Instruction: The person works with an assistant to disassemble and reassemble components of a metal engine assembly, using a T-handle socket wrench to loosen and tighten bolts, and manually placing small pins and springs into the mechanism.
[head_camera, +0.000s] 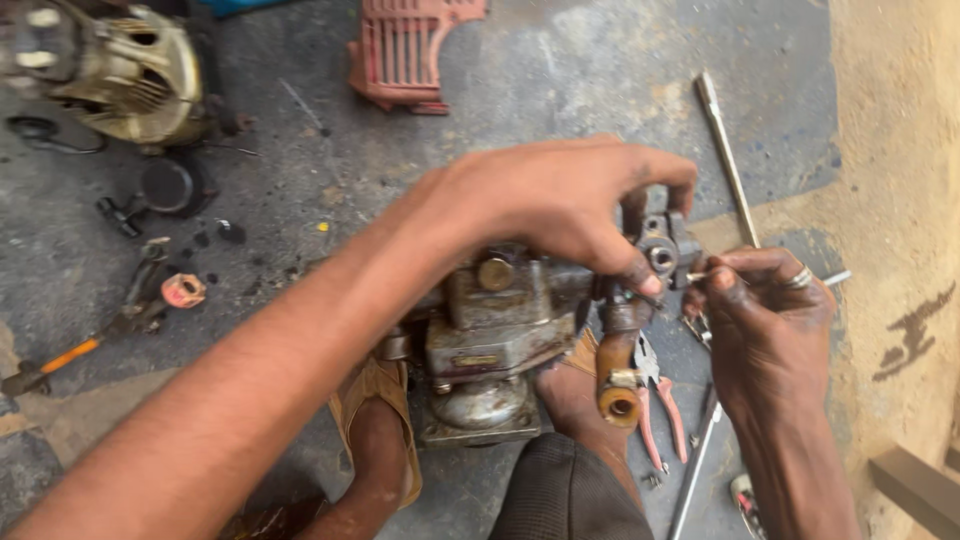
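We are crouching on the concrete floor (560, 80) with a small engine (490, 330) standing between our feet. Our left hand (570, 200) is reaching over the engine from the left, its fingers closed around the carburetor (662, 250) at the engine's upper right, thumb pressing on the part's lower edge. Our right hand (765, 310) is coming in from the right, fingertips pinched shut on a thin metal tool (700, 276) whose tip is touching the carburetor's side; a ring is showing on one finger. Below the carburetor a brown pipe (618, 375) is hanging down, its open end facing us. Red-handled pliers (660, 405) are lying on the floor just beside the pipe, partly under our right hand. A long metal rod (728, 160) is lying above our right hand, and another rod (692, 470) below it. A red grille cover (410, 50) is resting at the top, well apart from the engine. A second engine (120, 65) is sitting in the upper left corner, with an orange-handled screwdriver (60, 362) lying at the left edge
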